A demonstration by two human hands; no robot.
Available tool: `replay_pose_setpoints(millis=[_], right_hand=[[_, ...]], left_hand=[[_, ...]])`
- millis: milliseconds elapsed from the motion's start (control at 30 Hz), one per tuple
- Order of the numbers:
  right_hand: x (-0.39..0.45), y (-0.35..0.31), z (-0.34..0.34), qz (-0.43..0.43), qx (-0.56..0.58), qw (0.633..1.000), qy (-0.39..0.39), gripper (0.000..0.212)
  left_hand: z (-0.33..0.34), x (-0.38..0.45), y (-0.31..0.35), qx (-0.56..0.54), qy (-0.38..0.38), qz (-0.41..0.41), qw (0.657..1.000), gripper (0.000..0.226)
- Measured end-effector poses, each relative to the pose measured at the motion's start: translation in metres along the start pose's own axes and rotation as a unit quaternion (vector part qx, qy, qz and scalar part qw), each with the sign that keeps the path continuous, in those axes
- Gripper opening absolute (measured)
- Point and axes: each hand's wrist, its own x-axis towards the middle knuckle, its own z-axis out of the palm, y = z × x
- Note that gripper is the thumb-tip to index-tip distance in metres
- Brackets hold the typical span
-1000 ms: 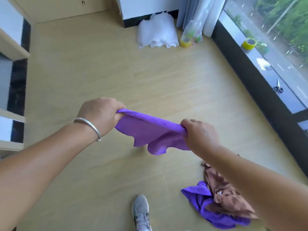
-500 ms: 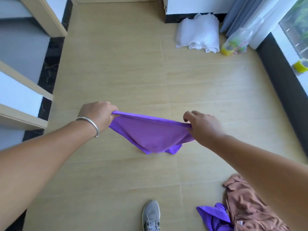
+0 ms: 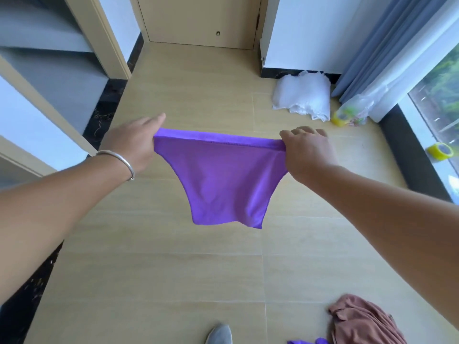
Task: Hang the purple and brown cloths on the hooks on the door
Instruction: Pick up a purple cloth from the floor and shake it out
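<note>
home room, tiled floor (image 3: pixel 154 269), wooden door (image 3: pixel 198 18), window curtains (image 3: pixel 387 45)

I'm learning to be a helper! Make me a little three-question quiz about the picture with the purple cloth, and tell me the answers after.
1. True or false: the purple cloth is stretched between the left hand and the right hand.
2. Which lies on the floor at the bottom right? A) a brown cloth B) a red bucket C) a black shoe box
3. Fill in: the yellow tape roll sits on the window ____.

Key
1. True: each hand holds one end of the top edge, and the cloth hangs in the air.
2. A.
3. Ledge.
</note>
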Motion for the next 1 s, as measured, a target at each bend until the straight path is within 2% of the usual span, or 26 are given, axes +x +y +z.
replay_pose_setpoints(millis=[133,233,333,433,533,600,833,933,1000], right_hand=[[-0.049,-0.007,0.006,-0.037,0.02,0.999,0.009,0.023],[-0.11,-0.015,0.032,-0.042,0.034,0.998,-0.037,0.036],[-0.181,-0.03,0.068,-0.049,0.048,0.992,-0.105,0.044],[-0.248,-0.045,0.112,-0.059,0.078,0.98,-0.171,0.042],[-0.31,-0.067,0.163,-0.06,0.089,0.967,-0.232,0.042],[-0.353,-0.084,0.2,-0.054,0.088,0.955,-0.279,0.045],[-0.479,-0.131,0.32,-0.029,0.089,0.904,-0.417,0.047],[-0.509,-0.151,0.352,-0.019,0.076,0.883,-0.462,0.047],[-0.523,-0.163,0.369,-0.01,0.068,0.875,-0.479,0.047]], left_hand=[[0.003,-0.063,0.007,-0.04,0.083,0.052,0.994,0.062],[0.024,-0.128,0.017,-0.045,0.062,0.08,0.994,0.058],[0.068,-0.207,0.027,-0.019,-0.005,0.081,0.997,0.065],[0.124,-0.281,0.033,0.005,-0.122,0.053,0.991,0.068],[0.185,-0.343,0.038,0.032,-0.279,0.005,0.96,0.067],[0.227,-0.381,0.043,0.044,-0.342,-0.01,0.939,0.067],[0.363,-0.5,0.04,0.05,-0.492,0.002,0.869,0.068],[0.398,-0.527,0.035,0.033,-0.533,0.013,0.845,0.068],[0.417,-0.542,0.031,0.002,-0.536,0.011,0.844,0.066]])
